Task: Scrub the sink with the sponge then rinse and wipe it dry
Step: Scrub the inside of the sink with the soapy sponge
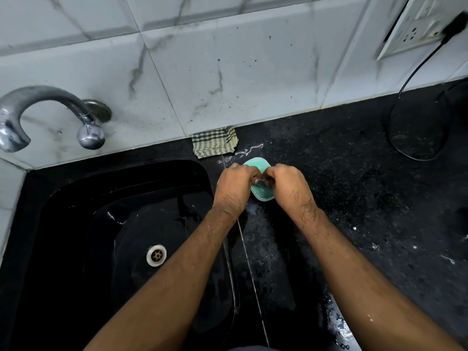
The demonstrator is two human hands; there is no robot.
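The black sink (76,198) lies at the left, wet, with a metal drain (156,255) in its floor. On the counter to its right stands a green soap dish (262,193). My left hand (234,188) and my right hand (288,187) meet just above the dish with fingers curled inward. Together they pinch a small pale piece of sponge (260,179) between the fingertips, and most of it is hidden by the fingers. A folded checked cloth (214,144) lies against the wall behind the dish.
A curved metal tap (38,107) sticks out of the tiled wall above the sink's far left corner. The black speckled counter (354,198) carries water drops and white flecks. At the far right a black cable (415,102) loops down from a wall socket (415,31).
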